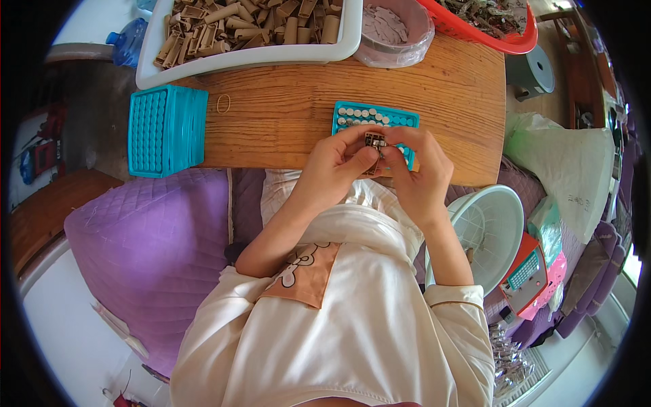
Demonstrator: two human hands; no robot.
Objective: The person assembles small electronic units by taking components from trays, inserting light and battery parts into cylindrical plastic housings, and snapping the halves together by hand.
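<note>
We have a small dark component (374,142) pinched between both hands just above the middle of the frame, at the near edge of the wooden table (285,115). The left hand (333,166) curls around it from the left, fingers closed on the piece; the right hand (422,175) meets it from the right, thumb and fingertips gripping its other side. Both are grasping — neither is loose.

We judge this to be the fitting step: one little part being assembled or adjusted in the fingers over the teal tray (375,119), which lies just beyond the hands. The tray's upper rows already carry small round silver-topped pieces, while its lower part is hidden behind the hands. The next move, as we read it, calls for a fine fingertip grip and a steady aim into one of the tray's small sockets, without knocking the seated ones.

The component itself is tiny — dark brown with a metallic glint — and mostly covered by fingers, so we cannot tell its exact shape.

Left of centre stands a stack of teal trays (166,129), and a rubber band (223,103) lies on the wood beside it. At the top edge a white bin (251,57) holds brown cardboard tubes; a red basket (498,37) sits upper right.
</note>
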